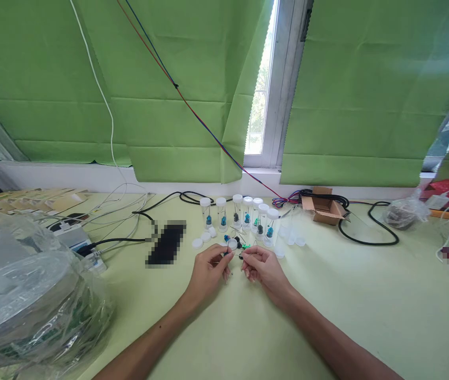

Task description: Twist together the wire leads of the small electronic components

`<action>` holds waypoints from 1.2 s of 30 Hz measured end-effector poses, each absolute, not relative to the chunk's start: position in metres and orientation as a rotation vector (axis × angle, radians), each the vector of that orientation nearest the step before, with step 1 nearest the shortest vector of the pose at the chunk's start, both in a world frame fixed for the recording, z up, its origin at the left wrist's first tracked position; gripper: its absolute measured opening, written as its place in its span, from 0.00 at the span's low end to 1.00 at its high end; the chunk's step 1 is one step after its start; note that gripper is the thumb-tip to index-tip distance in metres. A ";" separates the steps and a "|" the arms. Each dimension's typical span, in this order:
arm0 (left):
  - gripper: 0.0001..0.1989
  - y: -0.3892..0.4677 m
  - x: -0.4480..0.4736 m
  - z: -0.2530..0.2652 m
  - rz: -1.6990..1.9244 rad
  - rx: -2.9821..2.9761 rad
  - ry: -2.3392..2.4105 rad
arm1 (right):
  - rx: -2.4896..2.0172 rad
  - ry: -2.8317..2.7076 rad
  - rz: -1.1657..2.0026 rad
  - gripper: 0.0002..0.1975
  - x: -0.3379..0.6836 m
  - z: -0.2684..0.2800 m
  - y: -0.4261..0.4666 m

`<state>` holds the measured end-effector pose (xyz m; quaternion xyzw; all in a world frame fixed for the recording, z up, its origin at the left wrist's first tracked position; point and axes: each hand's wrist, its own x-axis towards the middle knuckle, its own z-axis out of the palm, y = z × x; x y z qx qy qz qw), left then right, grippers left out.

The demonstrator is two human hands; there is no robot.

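Observation:
My left hand [210, 266] is closed in a pinch on a small dark-blue piece [226, 253], mostly covered by the fingertips. Close beside it, my right hand [264, 268] pinches a small dark piece [241, 257] with thumb and forefinger; its kind is too small to tell. Just beyond the fingertips lie loose green pieces [246, 246], black pieces and a round white cap [232, 243]. Behind these stand several clear capped tubes [221, 214], each holding a small blue, green or dark piece with a thin stem. More white caps [198, 243] lie left of them.
Clear empty tubes [287, 232] and an open cardboard box [322, 208] are at the back right, with black cable [370, 243] beside it. A plastic-wrapped spool [30, 295] fills the left front. A power strip [84, 243] and a blurred dark rectangle [166, 244] lie left.

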<state>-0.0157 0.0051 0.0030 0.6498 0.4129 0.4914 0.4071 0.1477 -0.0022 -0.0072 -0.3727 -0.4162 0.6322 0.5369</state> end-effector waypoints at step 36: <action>0.13 0.009 -0.017 0.002 1.116 1.441 1.028 | -1.005 -1.562 0.800 0.10 0.149 -0.006 -0.013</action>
